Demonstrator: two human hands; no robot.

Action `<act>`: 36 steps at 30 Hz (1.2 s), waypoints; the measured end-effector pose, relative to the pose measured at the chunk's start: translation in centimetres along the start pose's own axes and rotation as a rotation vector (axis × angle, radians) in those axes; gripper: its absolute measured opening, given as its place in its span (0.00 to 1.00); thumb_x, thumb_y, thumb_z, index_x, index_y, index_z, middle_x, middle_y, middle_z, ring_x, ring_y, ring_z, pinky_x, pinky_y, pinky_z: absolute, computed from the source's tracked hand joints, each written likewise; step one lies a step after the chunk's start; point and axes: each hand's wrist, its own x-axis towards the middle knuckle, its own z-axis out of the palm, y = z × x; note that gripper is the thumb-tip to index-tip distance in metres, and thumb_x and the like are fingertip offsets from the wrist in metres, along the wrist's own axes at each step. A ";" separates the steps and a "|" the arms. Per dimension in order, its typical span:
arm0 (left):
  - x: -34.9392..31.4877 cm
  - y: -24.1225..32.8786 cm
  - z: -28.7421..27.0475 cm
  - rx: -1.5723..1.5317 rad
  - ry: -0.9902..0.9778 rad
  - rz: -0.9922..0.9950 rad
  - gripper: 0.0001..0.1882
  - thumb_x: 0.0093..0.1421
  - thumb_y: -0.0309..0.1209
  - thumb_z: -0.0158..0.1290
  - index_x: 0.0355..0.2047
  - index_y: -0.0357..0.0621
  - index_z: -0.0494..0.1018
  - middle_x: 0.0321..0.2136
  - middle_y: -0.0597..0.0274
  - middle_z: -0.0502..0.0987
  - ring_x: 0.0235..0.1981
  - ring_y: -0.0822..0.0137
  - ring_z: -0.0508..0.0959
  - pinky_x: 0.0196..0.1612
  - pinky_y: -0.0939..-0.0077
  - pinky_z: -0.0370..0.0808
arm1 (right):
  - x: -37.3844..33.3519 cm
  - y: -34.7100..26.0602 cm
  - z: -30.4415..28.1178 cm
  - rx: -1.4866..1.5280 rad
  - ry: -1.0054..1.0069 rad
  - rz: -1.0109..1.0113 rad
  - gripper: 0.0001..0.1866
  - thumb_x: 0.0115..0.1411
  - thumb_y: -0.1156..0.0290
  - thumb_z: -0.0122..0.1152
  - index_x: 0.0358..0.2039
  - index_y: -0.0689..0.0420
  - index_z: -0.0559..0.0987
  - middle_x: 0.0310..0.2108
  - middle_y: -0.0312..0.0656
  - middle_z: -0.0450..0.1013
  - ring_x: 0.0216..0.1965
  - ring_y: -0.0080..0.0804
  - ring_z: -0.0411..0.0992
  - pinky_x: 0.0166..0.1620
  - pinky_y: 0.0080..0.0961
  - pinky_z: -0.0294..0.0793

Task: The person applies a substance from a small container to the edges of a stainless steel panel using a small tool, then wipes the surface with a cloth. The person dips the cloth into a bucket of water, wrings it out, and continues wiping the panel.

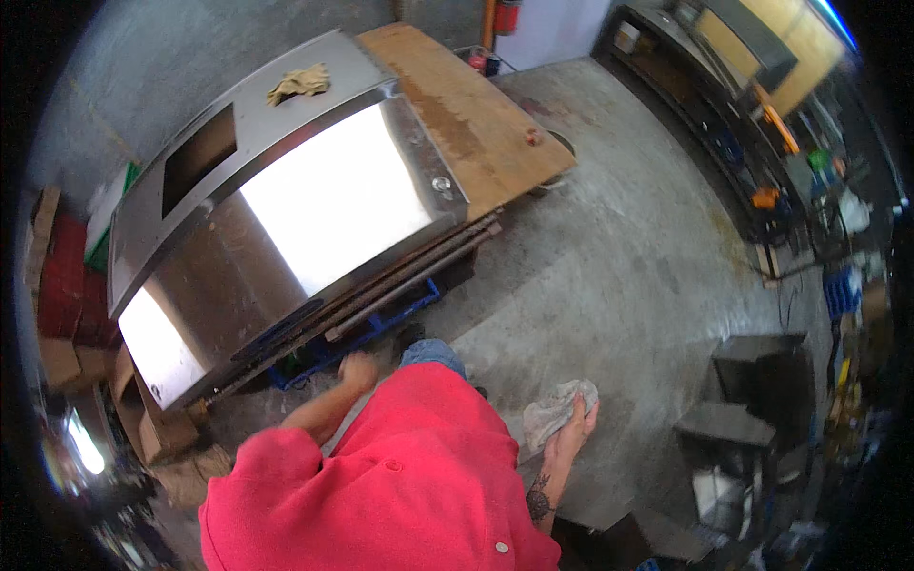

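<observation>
My right hand [574, 428] is closed round a crumpled whitish rag [552, 411], held out over the floor to the right of my body. My left hand [358, 372] is beside my waist, its fingers curled in, with nothing seen in them. It is nearest to the front edge of a large shiny sheet-metal housing [267, 252], apart from it. The housing has a bent front, a dark rectangular opening [199, 160] in its top, and a small round fitting [441, 185] near its right end. A tan cloth or glove [299, 84] lies crumpled on top.
The housing rests on a wooden board [466, 114] over a workbench, with a blue crate [390, 322] underneath. Cardboard boxes [167, 428] stand at the left. Dark metal parts [728, 423] stand on the concrete floor [628, 266] at the right. Cluttered shelving [685, 105] lines the far right.
</observation>
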 end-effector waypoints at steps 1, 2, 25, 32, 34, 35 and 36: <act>-2.5 -2.4 4.6 -0.021 -0.295 -0.050 0.21 0.68 0.36 0.47 0.58 0.41 0.76 0.56 0.45 0.79 0.58 0.42 0.77 0.61 0.44 0.73 | 0.9 -0.2 1.5 -0.018 -0.009 -0.004 0.35 0.72 0.63 0.61 0.73 0.59 0.60 0.64 0.50 0.68 0.60 0.42 0.71 0.61 0.37 0.72; -5.1 -3.6 8.5 -0.083 -0.446 -0.070 0.22 0.68 0.36 0.47 0.58 0.41 0.76 0.57 0.45 0.78 0.59 0.42 0.77 0.61 0.45 0.73 | 1.6 -0.5 2.8 -0.041 -0.013 -0.012 0.33 0.72 0.63 0.61 0.71 0.60 0.62 0.63 0.49 0.69 0.58 0.41 0.72 0.60 0.36 0.73; -11.0 -11.9 15.8 -0.795 -0.700 -0.300 0.28 0.70 0.46 0.48 0.66 0.48 0.72 0.66 0.50 0.72 0.65 0.46 0.74 0.63 0.50 0.72 | 8.2 1.7 44.0 -0.268 -0.743 -0.147 0.23 0.74 0.61 0.58 0.63 0.62 0.72 0.50 0.41 0.77 0.47 0.29 0.77 0.51 0.28 0.78; -6.2 -18.1 -15.4 -0.853 -0.105 0.183 0.16 0.68 0.39 0.51 0.49 0.43 0.79 0.39 0.46 0.85 0.37 0.49 0.84 0.43 0.55 0.79 | 14.1 -3.2 57.2 -0.818 -0.785 -0.633 0.32 0.74 0.52 0.57 0.64 0.69 0.72 0.56 0.51 0.77 0.55 0.40 0.76 0.61 0.34 0.71; -5.4 -17.9 -27.9 -1.153 0.095 0.101 0.14 0.71 0.30 0.48 0.53 0.41 0.76 0.35 0.55 0.84 0.34 0.64 0.84 0.41 0.67 0.81 | 15.8 -3.4 62.2 -0.854 -0.916 -0.808 0.31 0.74 0.51 0.57 0.62 0.68 0.75 0.56 0.54 0.77 0.57 0.41 0.75 0.62 0.33 0.70; -4.1 -17.6 -31.1 -1.145 0.292 0.121 0.13 0.73 0.25 0.45 0.53 0.41 0.76 0.34 0.58 0.83 0.31 0.69 0.81 0.38 0.69 0.80 | 17.1 -3.0 64.1 -0.866 -0.995 -0.887 0.30 0.74 0.51 0.56 0.61 0.68 0.76 0.56 0.56 0.77 0.58 0.41 0.75 0.63 0.33 0.69; -3.1 -17.4 -35.1 -1.048 0.427 0.072 0.13 0.74 0.24 0.43 0.52 0.37 0.75 0.33 0.56 0.82 0.30 0.66 0.81 0.39 0.66 0.80 | 18.2 -3.1 65.2 -0.836 -1.003 -0.943 0.28 0.74 0.52 0.57 0.59 0.67 0.77 0.54 0.55 0.78 0.56 0.42 0.75 0.61 0.34 0.70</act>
